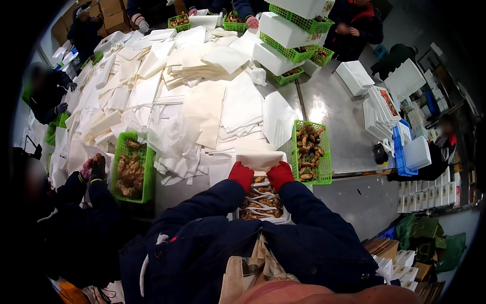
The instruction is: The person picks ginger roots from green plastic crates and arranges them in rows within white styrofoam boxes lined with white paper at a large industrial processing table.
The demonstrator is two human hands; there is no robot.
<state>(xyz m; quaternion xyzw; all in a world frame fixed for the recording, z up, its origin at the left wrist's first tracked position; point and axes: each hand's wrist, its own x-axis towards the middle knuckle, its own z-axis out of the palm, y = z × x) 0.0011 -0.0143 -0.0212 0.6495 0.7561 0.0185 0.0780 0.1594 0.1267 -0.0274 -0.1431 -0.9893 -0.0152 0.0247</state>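
Note:
A white foam box (284,215) is right in front of me, with rows of brown mushrooms (261,203) in it. Strips of white paper run between the rows. Over its far left part is my left hand (242,176) in a red glove, fingers curled inward. My right hand (280,176), also red-gloved, mirrors it at the far right part. Both look closed, but what the fingers hold is hidden. White paper (260,161) lines the far end of the box between them. Just right of my right hand stands a green basket (329,164) of similar mushrooms.
White paper sheets (205,109) cover much of the metal table (354,197). Another green mushroom basket (151,175) stands left, beside a co-worker's gloved hands (94,167). Foam boxes and green baskets (288,53) are stacked ahead right. More people work around the table.

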